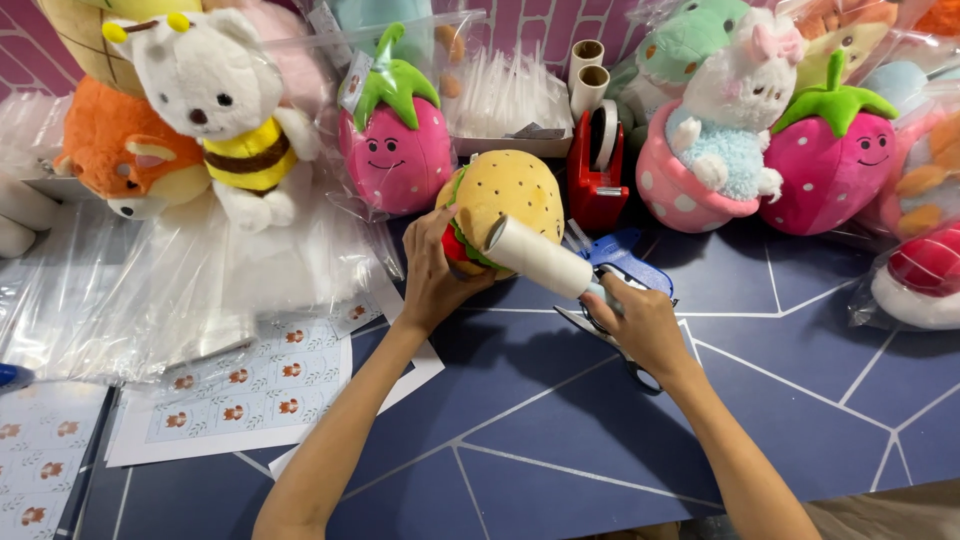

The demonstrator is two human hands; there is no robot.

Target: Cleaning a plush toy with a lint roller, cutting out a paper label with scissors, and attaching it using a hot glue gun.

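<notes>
A: How is the held item identified?

B: A hamburger plush toy (pixel 500 200) is shown: a tan, speckled bun top, with green and red layers visible at its lower left edge. It is gripped by the left hand (pixel 432 270), whose fingers are curled closed around that lower left edge. The toy rests just above and beyond those fingertips, on the tabletop.

A: What is held by the right hand?

B: A lint roller (pixel 538 258) with a white cylinder is held; the right hand (pixel 635 320) is closed around its handle. The cylinder projects up and to the left from the fingers, and its far end is laid against the toy's lower right side. The long axis is diagonal, from lower right to upper left.

A: How is the surrounding area described?

B: A dark blue tabletop (pixel 600 430) with thin pale lines is seen. Sticker sheets (pixel 250 385) lie left of the left forearm. A red tape dispenser (pixel 597 170) and strawberry plush toys (pixel 395 140) stand beyond the fingers. A pink wall (pixel 540 25) is seen behind.
</notes>
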